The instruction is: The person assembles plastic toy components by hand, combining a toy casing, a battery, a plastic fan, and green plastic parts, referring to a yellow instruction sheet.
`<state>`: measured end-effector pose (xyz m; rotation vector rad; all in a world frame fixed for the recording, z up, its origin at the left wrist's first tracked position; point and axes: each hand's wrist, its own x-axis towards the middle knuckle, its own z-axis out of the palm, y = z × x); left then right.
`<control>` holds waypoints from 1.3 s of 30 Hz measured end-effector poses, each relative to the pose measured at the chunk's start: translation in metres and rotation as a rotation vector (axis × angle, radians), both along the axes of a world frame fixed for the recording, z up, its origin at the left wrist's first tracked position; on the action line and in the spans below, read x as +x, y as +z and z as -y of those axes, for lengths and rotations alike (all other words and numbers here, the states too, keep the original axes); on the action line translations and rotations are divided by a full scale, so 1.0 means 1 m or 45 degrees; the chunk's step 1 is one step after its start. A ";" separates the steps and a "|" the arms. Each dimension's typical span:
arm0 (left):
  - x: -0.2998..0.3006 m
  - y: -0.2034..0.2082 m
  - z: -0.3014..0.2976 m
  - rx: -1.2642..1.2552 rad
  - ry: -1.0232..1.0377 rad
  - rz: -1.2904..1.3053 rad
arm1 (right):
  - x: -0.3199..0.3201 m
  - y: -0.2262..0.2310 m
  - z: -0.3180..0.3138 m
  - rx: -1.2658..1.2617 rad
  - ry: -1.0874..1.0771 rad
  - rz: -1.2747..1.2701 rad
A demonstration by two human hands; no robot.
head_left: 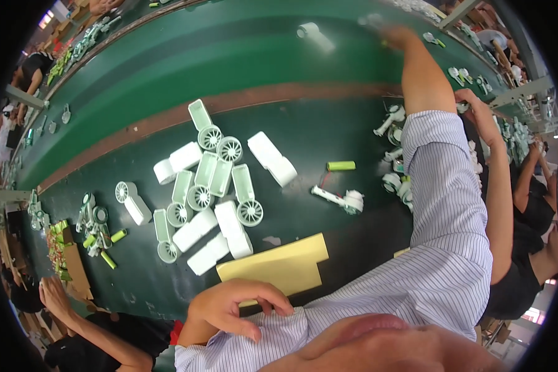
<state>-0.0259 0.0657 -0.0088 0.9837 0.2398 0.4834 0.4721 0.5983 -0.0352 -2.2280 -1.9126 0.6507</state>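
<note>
My right hand (400,38) reaches far out over the green conveyor belt, smeared by motion. A blurred pale piece (372,22) is right by its fingers; whether they hold it I cannot tell. My left hand (237,305) hovers near my chest at the table's near edge, with fingers loosely bent, thumb apart and nothing visible in it. Just beyond it lies a yellow sheet (279,263). Several pale-green plastic housings (220,177) with round vented ends are grouped in the middle of the table. Right of them sits a small white motor assembly (344,199), wired to a green battery cell (341,165).
A pale housing (316,36) lies on the belt (229,56). More assemblies (394,146) crowd beside my right sleeve. At left are assemblies with green cells (96,223) and a cardboard box (75,270) beside green cells. Co-workers' arms (487,124) show on both sides.
</note>
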 end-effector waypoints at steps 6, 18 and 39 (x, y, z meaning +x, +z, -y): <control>0.001 0.012 0.019 0.020 0.073 -0.017 | -0.048 0.103 0.094 -0.128 0.524 -0.161; 0.023 0.009 0.044 0.125 0.097 -0.046 | -0.173 0.102 0.387 -0.152 0.292 -0.929; 0.070 0.043 0.043 0.416 0.997 -0.376 | -0.153 0.094 0.462 -0.356 0.460 -1.810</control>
